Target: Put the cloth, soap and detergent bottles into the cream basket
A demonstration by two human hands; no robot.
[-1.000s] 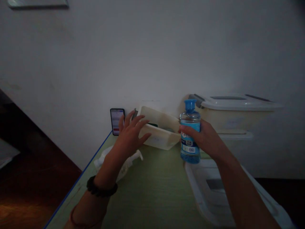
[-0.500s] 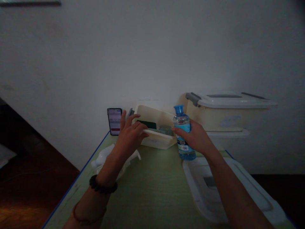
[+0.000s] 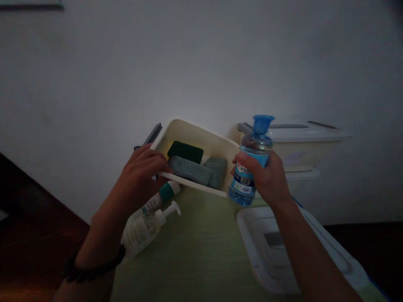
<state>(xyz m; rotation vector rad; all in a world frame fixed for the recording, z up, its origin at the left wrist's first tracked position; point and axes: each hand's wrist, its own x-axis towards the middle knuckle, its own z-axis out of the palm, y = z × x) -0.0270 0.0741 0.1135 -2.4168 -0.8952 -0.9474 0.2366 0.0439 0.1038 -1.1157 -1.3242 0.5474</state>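
My left hand (image 3: 138,176) grips the near left rim of a cream plastic bin (image 3: 201,134), which is tilted up toward me so its inside shows. In the bin lie a dark green sponge (image 3: 185,152) and two grey mesh scrub pads (image 3: 192,170). My right hand (image 3: 267,178) is wrapped round a clear bottle of blue liquid with a blue cap (image 3: 252,161), held upright just right of the bin's edge and above the green table (image 3: 195,251).
A white pump bottle (image 3: 141,228) and a tube with a teal band (image 3: 159,199) lie on the table under my left hand. A white lid (image 3: 273,251) lies at the right. A lidded cream storage box (image 3: 302,147) stands by the wall.
My left hand has taken hold of the bin and tipped it up toward me, showing the sponges. The bottle in my right hand has risen. The phone by the wall is now hidden.
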